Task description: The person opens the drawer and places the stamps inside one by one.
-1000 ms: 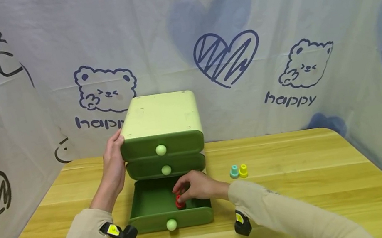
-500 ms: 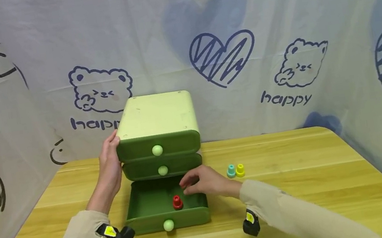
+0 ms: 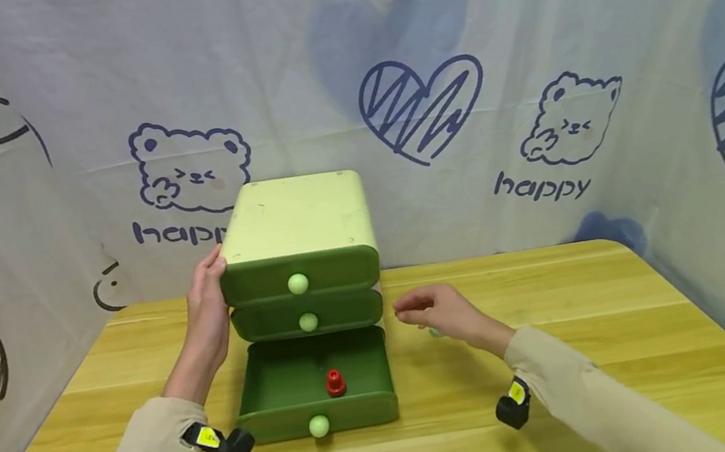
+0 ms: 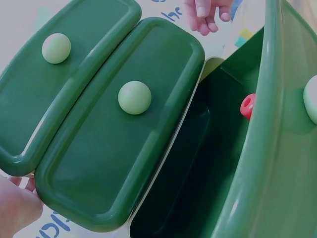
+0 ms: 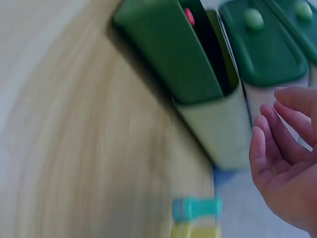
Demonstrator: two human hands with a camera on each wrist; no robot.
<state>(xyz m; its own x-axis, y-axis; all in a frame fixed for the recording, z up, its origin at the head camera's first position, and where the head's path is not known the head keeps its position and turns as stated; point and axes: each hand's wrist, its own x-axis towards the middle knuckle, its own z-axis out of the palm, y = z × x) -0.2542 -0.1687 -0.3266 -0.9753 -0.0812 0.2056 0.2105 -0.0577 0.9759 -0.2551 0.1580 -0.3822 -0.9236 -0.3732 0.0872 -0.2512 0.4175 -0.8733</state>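
Note:
A small cabinet (image 3: 296, 217) with a pale yellow-green top has three dark green drawers with round knobs. The bottom drawer (image 3: 280, 424) is pulled out, and a small red stepped peg (image 3: 335, 383) stands upright inside it. My left hand (image 3: 206, 316) rests against the cabinet's left side, its fingers partly hidden there in the left wrist view. Right of the cabinet, my right hand (image 3: 449, 314) hangs over the table with loosely bent fingers and nothing in them. Beneath it in the right wrist view are a teal peg (image 5: 197, 208) and a yellow peg (image 5: 195, 231), side by side.
The upper drawer (image 3: 341, 269) and the middle drawer (image 3: 348, 310) are closed. Everything stands on a wooden table (image 3: 563, 304). A white cloth (image 3: 290, 54) with drawn hearts and bears hangs behind and at both sides.
My right hand has let go of the red peg in the bottom drawer, then moved out to the right, over the teal and yellow pegs. My left hand keeps its place on the cabinet.

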